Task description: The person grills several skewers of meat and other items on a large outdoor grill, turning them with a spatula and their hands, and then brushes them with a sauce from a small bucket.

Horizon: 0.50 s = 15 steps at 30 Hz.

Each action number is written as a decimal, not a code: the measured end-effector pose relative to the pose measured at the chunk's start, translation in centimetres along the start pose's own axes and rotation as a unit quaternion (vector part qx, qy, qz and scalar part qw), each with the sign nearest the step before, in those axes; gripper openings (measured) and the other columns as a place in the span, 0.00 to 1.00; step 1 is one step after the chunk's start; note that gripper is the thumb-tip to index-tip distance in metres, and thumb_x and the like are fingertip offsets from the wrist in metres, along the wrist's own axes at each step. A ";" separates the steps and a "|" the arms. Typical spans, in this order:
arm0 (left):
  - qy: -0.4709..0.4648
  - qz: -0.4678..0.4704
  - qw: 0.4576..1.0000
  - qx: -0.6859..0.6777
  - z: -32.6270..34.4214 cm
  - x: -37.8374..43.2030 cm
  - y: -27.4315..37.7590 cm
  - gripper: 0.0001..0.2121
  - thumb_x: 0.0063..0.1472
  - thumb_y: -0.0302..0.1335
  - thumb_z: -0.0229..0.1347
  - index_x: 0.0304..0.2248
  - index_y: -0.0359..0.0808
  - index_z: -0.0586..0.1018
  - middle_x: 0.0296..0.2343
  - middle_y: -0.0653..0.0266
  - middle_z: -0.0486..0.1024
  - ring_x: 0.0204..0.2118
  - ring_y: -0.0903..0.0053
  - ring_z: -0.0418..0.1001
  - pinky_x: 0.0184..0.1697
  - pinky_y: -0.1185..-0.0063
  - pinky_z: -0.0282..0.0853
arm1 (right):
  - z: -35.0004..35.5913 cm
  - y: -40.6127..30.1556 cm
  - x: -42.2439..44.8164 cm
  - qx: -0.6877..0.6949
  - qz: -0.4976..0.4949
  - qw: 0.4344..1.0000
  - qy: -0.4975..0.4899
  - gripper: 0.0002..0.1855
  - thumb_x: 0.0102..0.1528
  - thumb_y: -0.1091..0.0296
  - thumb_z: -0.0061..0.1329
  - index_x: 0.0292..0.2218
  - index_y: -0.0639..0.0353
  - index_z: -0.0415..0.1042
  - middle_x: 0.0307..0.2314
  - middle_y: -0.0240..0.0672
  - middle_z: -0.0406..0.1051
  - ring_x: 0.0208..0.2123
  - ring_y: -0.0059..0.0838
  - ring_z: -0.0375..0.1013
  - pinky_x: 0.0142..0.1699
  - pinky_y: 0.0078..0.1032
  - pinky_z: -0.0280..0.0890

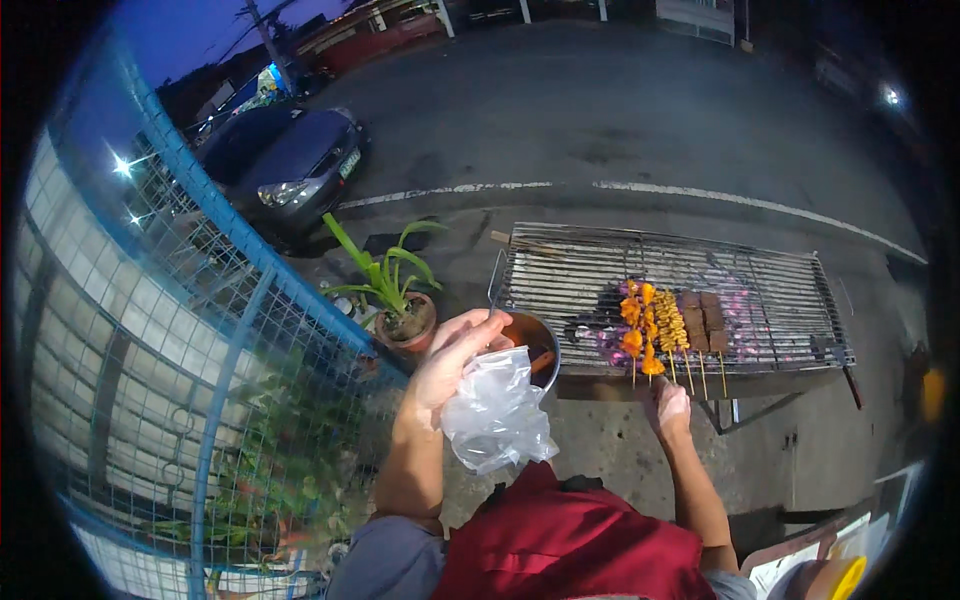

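Note:
My left hand (454,356) grips the rim of a round metal container (556,352) with reddish-brown sauce and a utensil-like piece inside. A crumpled clear plastic bag (499,412) hangs from that same hand, over the wrist side. On the right, my right hand (669,409) pinches the bamboo stick of an orange-coated skewer (649,330) at the front edge of the charcoal grill (555,289). Another orange skewer (631,322) lies to its left. To its right are a coiled tan skewer (670,319) and two skewers of dark brown blocks (703,321).
Glowing coals (739,300) show beneath the grate. A potted plant (405,322) stands left of the grill, beside a blue wire-mesh fence (247,300). A parked car (292,165) sits beyond it on the street (562,112). Something yellow-rimmed (851,577) is at lower right.

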<state>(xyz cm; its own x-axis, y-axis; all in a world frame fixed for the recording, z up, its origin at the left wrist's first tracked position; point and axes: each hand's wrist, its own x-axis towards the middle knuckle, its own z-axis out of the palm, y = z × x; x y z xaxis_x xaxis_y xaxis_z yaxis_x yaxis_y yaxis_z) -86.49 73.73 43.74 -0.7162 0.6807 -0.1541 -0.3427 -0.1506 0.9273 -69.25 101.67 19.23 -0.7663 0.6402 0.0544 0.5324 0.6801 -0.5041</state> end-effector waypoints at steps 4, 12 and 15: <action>-0.016 -0.003 1.000 -0.006 0.0 0.0 0.1 0.14 0.60 0.36 0.52 0.38 0.33 0.72 0.27 0.64 0.72 0.28 0.84 0.72 0.29 0.86 0.65 | 1.7 2.0 0.8 0.031 0.058 0.994 0.082 0.09 0.43 0.67 0.52 0.27 0.60 0.74 0.24 0.48 0.72 0.29 0.46 0.73 0.34 0.35 0.67; -0.024 0.007 1.000 0.000 -0.4 0.3 -0.1 0.14 0.60 0.35 0.52 0.38 0.32 0.72 0.28 0.64 0.72 0.29 0.84 0.72 0.30 0.87 0.65 | 1.0 1.9 1.2 0.053 0.033 0.996 0.057 0.10 0.42 0.66 0.54 0.25 0.63 0.76 0.20 0.44 0.73 0.23 0.39 0.74 0.32 0.30 0.68; -0.011 0.004 1.000 0.007 -0.5 0.3 0.1 0.14 0.60 0.35 0.52 0.38 0.32 0.72 0.28 0.64 0.72 0.29 0.85 0.71 0.30 0.87 0.65 | 0.4 1.6 1.1 0.057 0.020 0.997 0.047 0.09 0.43 0.68 0.53 0.26 0.64 0.76 0.21 0.44 0.74 0.23 0.35 0.75 0.31 0.27 0.68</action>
<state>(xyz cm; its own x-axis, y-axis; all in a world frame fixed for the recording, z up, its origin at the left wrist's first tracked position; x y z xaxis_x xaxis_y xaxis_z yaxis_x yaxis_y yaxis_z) -87.04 73.56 43.58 -0.7054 0.6951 -0.1386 -0.3283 -0.1472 0.9330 -69.37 103.33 18.16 -0.7045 0.7011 0.1104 0.5139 0.6111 -0.6020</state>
